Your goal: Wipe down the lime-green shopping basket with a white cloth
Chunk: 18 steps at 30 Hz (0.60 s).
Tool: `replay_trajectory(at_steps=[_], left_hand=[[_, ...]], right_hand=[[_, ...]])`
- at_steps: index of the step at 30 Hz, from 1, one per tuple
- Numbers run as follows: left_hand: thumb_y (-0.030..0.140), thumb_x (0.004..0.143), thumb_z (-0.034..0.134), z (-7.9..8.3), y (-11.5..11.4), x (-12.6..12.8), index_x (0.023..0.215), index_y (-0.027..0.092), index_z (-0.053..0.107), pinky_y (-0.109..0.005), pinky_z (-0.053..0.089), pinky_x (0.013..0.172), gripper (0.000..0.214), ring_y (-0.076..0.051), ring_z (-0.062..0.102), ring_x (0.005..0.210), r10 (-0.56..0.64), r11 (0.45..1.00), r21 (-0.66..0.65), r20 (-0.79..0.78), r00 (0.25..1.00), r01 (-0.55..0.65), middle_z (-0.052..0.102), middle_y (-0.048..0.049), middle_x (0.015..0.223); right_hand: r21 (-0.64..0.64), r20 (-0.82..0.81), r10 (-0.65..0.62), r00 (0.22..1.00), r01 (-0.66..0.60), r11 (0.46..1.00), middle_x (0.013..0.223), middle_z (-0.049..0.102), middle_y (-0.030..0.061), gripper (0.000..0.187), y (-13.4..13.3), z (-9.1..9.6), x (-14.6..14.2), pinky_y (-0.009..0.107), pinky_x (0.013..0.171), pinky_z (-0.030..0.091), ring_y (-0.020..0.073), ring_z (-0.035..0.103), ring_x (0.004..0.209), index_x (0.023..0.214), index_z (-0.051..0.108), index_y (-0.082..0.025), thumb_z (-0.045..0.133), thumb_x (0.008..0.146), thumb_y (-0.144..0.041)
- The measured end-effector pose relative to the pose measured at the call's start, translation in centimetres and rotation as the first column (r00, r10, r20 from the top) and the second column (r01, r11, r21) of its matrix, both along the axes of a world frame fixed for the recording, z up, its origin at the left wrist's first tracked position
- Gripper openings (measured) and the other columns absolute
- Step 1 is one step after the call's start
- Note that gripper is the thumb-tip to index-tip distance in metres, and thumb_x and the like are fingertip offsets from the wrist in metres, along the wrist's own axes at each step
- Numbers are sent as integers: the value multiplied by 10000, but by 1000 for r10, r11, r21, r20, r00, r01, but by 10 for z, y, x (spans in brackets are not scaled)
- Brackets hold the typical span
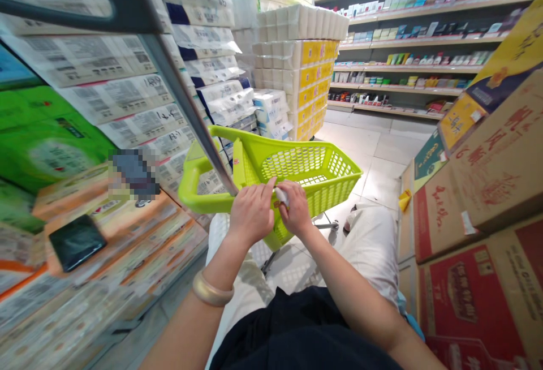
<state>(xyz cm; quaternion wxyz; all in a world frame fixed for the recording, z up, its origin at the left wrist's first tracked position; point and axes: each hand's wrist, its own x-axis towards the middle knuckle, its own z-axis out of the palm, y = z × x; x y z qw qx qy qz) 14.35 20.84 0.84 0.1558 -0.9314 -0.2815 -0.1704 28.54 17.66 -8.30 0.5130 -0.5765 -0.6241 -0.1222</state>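
My right hand [293, 207] is closed, with a small white item [282, 196], perhaps a wad of tissue, between thumb and fingers. Close beside it, my left hand [253, 213] is bent with its fingers together, their tips near the right fingertips. Whatever the left fingers hold is hidden. Both hands are in front of the near side of a lime-green shopping cart [335, 196], whose visible basket holds nothing. A grey metal pole [190, 112] slants down from the upper left and ends behind my left hand.
Stacked tissue packs [144, 81] rise at left. A black flat device [77, 242] lies on orange packs [156, 220]. Cardboard cartons [492, 172] crowd the right. Shelves of small boxes [424, 30] line the back, past a stack of paper rolls [297, 56]. White-trousered legs [373, 245] flank the cart.
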Motion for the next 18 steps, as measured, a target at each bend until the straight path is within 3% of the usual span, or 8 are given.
replay_trajectory(at_steps=[2, 5, 7, 13, 18], left_hand=[[153, 730, 482, 0, 2, -2, 1390, 94, 419, -399, 413, 857, 666, -279, 592, 938, -4, 1000, -2, -2, 1000, 4, 663, -134, 1024], [153, 725, 492, -1, 3, -2, 1371, 86, 440, -405, 414, 846, 651, -284, 591, 938, 5, 1000, 1, 0, 1000, -5, 663, -137, 1037], [156, 730, 496, -1, 4, -2, 1359, 83, 455, -406, 412, 837, 635, -286, 592, 938, 18, 1000, 7, 5, 1000, -18, 664, -136, 1035], [167, 752, 494, -2, 5, -1, 1345, 90, 467, -398, 410, 824, 599, -277, 593, 925, 14, 1000, 18, 9, 1000, -15, 669, -122, 1030], [156, 751, 497, -3, 7, -6, 1322, 108, 494, -406, 418, 829, 573, -279, 594, 934, -4, 1000, 22, 2, 1000, 4, 667, -121, 1022]], right_hand=[[-29, -12, -25, 1000, 25, 999, 1122, 587, 103, 377, 0, -6, 16, 427, 1039, 357, 239, 506, 1128, 1147, 538, -195, 451, 784, -144], [-87, -105, -234, 966, 226, 970, 1018, 607, 97, 289, -3, -11, 40, 430, 979, 372, 250, 514, 1022, 1033, 573, -195, 433, 787, -137], [-111, -129, -290, 948, 277, 955, 975, 611, 95, 261, -3, -8, 41, 419, 953, 375, 253, 513, 985, 998, 581, -191, 429, 792, -142], [-145, 58, 33, 998, -24, 989, 1045, 616, 86, 394, 8, 16, 1, 362, 912, 393, 239, 531, 982, 1155, 544, -184, 472, 768, -175], [-199, 67, -76, 995, 88, 976, 919, 640, 63, 246, 7, 10, 26, 350, 851, 389, 227, 544, 878, 989, 594, -195, 468, 781, -156]])
